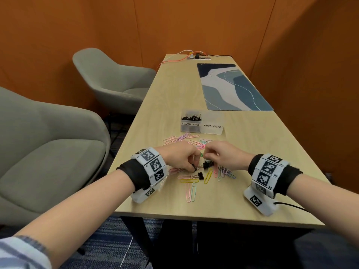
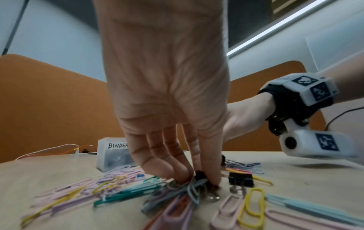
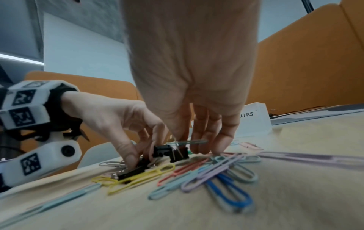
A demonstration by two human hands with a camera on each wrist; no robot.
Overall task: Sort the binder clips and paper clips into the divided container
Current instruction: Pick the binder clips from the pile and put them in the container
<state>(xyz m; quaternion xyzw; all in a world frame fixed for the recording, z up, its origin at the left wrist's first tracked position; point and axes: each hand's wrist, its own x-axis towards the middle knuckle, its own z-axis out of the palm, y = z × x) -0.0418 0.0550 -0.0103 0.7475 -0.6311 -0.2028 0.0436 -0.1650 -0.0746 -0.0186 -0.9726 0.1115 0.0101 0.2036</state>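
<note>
The left hand (image 1: 181, 159) pinched a small black binder clip (image 2: 201, 175) against the worktop (image 1: 252, 152), its body mostly hidden behind the fingers (image 2: 208, 168). The right hand (image 1: 223, 155) held another black binder clip (image 3: 170, 152) just above the surface. Glossy loops of coloured paper clips (image 3: 216, 174) lay blurred around them. Farther off stood the translucent divided container (image 1: 202, 123), its left compartment holding binder clips.
</note>
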